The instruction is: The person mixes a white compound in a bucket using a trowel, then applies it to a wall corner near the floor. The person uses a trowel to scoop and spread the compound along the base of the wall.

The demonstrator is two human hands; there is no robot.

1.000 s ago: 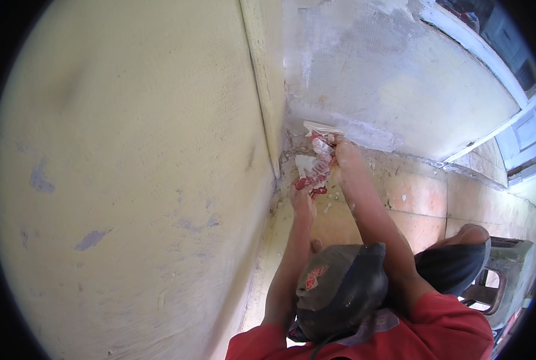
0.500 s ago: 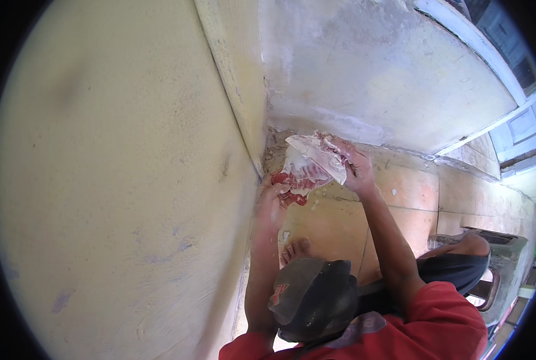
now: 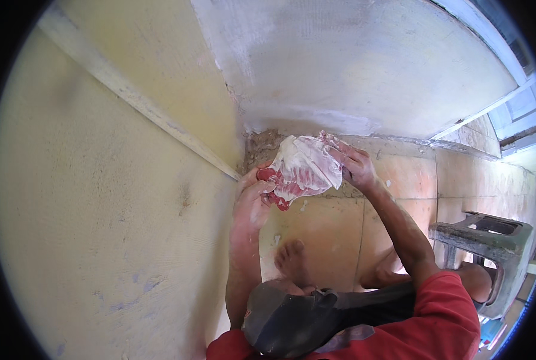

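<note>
A flat red piece smeared with white paste [image 3: 298, 185] is held up between my hands, low in the wall corner. My left hand [image 3: 253, 197] is closed on its red left end, fingers wrapped round the edge. My right hand [image 3: 358, 168] is closed on a thin, pale, flat sheet like a scraper [image 3: 328, 161], which lies against the pasted face. Red shows in streaks through the paste. White paste also marks my fingers and left forearm.
A yellowish wall [image 3: 118, 228] stands close along my left, and a patchy whitish wall [image 3: 352, 72] is ahead. Crumbly rubble [image 3: 262, 147] lies in their corner. Orange floor tiles [image 3: 328, 234] carry white drips. A grey plastic stool [image 3: 490, 240] is at the right, beside my knee.
The view has shifted, and the corner now appears farther left. My left hand and the red piece have moved left in view. The pale sheet now lies flatter over the pasted face.
</note>
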